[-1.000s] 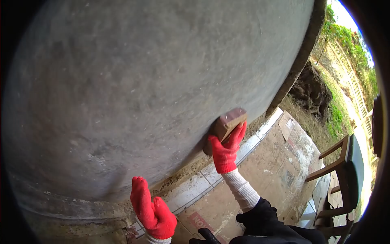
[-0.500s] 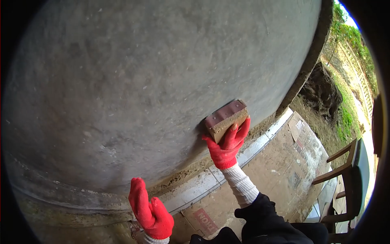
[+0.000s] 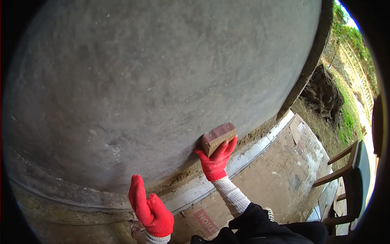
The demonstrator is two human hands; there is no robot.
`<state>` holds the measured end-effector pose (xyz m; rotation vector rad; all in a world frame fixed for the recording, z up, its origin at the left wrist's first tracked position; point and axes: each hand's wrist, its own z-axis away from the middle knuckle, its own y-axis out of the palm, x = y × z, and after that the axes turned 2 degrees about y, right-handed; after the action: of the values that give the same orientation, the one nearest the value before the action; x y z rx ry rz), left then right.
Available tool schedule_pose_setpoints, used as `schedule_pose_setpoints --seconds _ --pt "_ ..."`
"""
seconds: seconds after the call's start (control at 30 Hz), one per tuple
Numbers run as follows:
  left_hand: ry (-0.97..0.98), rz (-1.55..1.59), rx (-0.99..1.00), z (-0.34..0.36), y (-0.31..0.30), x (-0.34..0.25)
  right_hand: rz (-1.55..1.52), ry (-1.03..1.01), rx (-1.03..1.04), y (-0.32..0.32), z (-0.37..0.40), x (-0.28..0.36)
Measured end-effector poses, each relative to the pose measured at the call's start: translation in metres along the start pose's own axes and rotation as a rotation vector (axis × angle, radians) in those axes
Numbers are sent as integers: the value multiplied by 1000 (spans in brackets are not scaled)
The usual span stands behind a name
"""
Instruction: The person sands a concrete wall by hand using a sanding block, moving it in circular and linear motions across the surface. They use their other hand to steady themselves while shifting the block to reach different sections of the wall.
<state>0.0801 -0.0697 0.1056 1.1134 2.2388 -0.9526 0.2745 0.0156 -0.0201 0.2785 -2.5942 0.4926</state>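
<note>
My right hand (image 3: 214,162), in a red glove with bare fingertips showing, grips a sanding block (image 3: 219,137). The block has a tan side and a maroon sheet fixed over its edge with small tacks. Its far face lies against the grey wall (image 3: 162,73), low down near the base, and what is under it is hidden. Nearer the lower left, my left hand (image 3: 151,211), also red-gloved, is raised with fingers stretched out and thumb apart. Nothing is in it, and it appears to be just off the wall.
A white tiled strip (image 3: 243,160) follows the wall's foot. Flattened cardboard (image 3: 264,179) covers the floor beside it. At the right stands a chair (image 3: 349,179) with wooden legs. Beyond the wall's edge are a dark stump-like mass (image 3: 323,93) and grass.
My right hand has slid the sanding block down and slightly left along the wall. My left hand has hardly moved. A patterned shoe tip now shows beside my right sleeve.
</note>
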Motion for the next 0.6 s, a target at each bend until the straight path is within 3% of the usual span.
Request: schedule_pose_setpoints --seconds 0.1,0.17,0.23,0.43,0.5,0.6 --pt "112 -1 21 1 -1 4 -44 -18 23 1 12 -10" --pt "97 -19 27 4 -1 6 -61 43 50 -8 -6 10" --pt "92 -34 45 4 -2 5 -45 -44 2 -11 -30 35" --pt "22 -18 -25 0 -3 -3 -1 -74 23 7 36 3" --pt "122 -56 28 3 -10 1 -60 -9 119 5 42 1" --pt "117 -93 28 5 -14 3 -117 -28 108 -10 1 44"
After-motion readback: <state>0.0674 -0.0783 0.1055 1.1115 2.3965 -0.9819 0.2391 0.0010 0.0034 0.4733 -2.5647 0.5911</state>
